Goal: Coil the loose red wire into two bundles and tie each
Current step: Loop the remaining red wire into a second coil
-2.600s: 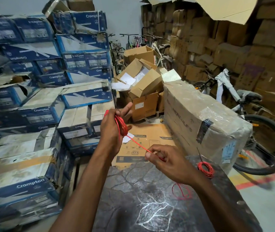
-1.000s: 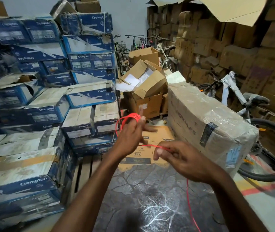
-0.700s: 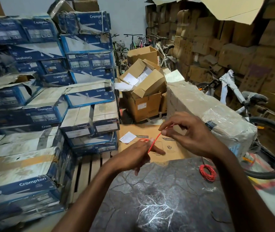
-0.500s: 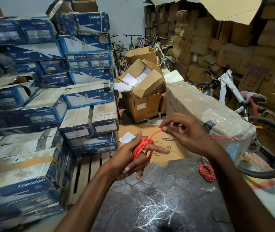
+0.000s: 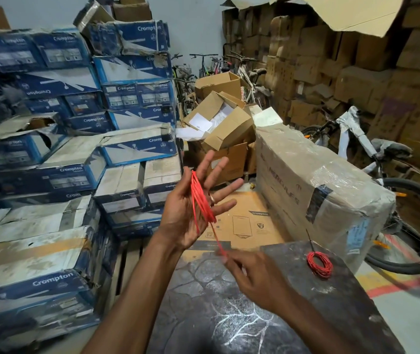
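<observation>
Several loops of the loose red wire (image 5: pixel 201 200) lie across the palm of my left hand (image 5: pixel 185 213), which is raised above the table's far edge with palm up and fingers spread straight. One strand runs down from the loops to my right hand (image 5: pixel 254 279), which pinches it at the fingertips just below the left hand. A finished red wire bundle (image 5: pixel 319 264) lies on the dark stone-patterned table (image 5: pixel 229 323) to the right of my right hand.
Stacked blue and white Crompton boxes (image 5: pixel 50 251) stand close on the left. A large plastic-wrapped carton (image 5: pixel 318 190) sits beyond the table on the right, with a bicycle (image 5: pixel 395 200) behind it. Brown cartons (image 5: pixel 224 129) pile up ahead.
My left hand has spread its fingers and turned palm up with the loops on it. My right hand has dropped from the upper right to just below the left, still pinching the strand.
</observation>
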Motion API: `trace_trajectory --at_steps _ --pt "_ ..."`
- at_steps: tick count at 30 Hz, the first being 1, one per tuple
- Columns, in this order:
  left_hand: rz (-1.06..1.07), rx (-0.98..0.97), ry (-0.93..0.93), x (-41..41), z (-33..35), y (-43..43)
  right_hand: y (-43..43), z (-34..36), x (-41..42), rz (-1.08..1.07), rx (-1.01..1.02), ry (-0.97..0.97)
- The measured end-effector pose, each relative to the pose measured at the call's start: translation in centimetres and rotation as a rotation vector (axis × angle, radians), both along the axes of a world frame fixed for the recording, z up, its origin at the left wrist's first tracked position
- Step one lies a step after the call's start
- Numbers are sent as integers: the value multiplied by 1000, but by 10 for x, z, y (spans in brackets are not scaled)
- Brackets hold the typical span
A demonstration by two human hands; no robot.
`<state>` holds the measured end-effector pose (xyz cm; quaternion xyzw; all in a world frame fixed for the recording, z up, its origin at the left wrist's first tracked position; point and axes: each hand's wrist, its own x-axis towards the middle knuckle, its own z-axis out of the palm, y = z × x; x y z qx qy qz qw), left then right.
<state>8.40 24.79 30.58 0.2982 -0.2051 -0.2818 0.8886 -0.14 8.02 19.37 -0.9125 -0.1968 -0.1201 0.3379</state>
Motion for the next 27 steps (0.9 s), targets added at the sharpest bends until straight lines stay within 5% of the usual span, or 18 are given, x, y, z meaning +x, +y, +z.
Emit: trace_trajectory --at_steps 6,10,13,16,20,24,27 --pt "247 680 -311 13 -9 6 -9 25 -36 13 -172 -146" --pt "182 1206 -672 2 -15 10 -30 66 -26 -18 -172 -310" --pt "80 1421 -841 -7 -21 9 -48 96 -9 -12 -94 -411" --pt "-64 1275 -743 -20 -24 7 -64 113 13 -9 -37 -426" --pt "-340 789 -357 -33 -27 5 -69 118 37 8 2 -409" --pt "-381 307 -170 -37 -25 1 -48 97 39 -50 273 -119" --pt "-276 135 -21 -38 -22 1 -27 80 34 -16 476 98"
